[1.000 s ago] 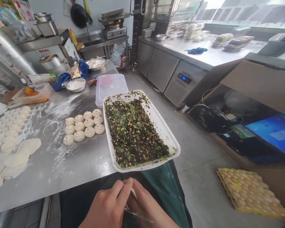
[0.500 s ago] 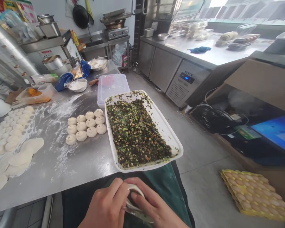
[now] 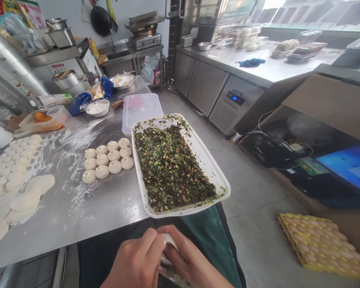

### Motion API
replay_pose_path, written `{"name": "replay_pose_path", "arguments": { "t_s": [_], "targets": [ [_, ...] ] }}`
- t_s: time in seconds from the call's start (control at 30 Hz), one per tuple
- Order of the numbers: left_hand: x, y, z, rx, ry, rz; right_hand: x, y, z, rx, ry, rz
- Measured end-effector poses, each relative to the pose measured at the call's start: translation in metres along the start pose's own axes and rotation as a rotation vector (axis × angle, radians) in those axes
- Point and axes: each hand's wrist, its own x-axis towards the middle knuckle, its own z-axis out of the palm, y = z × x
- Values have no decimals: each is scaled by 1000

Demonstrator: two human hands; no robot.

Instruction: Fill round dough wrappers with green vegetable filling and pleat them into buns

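At the bottom middle, my left hand point(image 3: 135, 256) and my right hand point(image 3: 187, 252) come together around a dough bun point(image 3: 169, 241). My left fingers pinch its edge, while the right fingers curl round its far side and the thumb presses into it. Most of the bun is hidden by the fingers. Below it a pale, flat strip shows under my right hand; I cannot make out what it is. Just beyond the hands sits a white tub point(image 3: 226, 192) of chopped green filling point(image 3: 174, 172). Several pleated buns point(image 3: 114, 155) stand in rows to its left.
The steel table point(image 3: 108, 212) bears flour, flattened dough rounds point(image 3: 24, 200) and small dough pieces point(image 3: 18, 160) at left. Behind the tub lies a translucent lid point(image 3: 141, 112). A flour bowl point(image 3: 97, 108) stands farther back. Egg trays point(image 3: 321, 244) rest at the lower right.
The bun's opening looks narrower between my fingers. My right thumb and fingers have closed in further, and less of the bun shows.
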Motion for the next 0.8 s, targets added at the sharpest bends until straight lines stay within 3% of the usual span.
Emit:
{"name": "replay_pose_path", "arguments": {
  "t_s": [0.2,0.27,0.4,0.47,0.57,0.73,0.8],
  "targets": [
    [-1,-3,-2,15,-17,-3,-8,-8,-15,41,-29,132],
    [-1,-4,-3,-23,-2,-50,-5,1,-11,195,21,155],
    [-1,-3,-2,-45,26,-50,11,25,14,703,171,189],
    [-1,-2,-1,-41,24,-20,17,31,25,792,210,225],
    [-2,1,1,-35,46,-38,20,30,29,770,159,210],
    [-2,1,1,-20,11,2,18,22,24,620,271,252],
    [-1,1,0,-33,9,-11,17,23,24,635,233,272]
  ]
}}
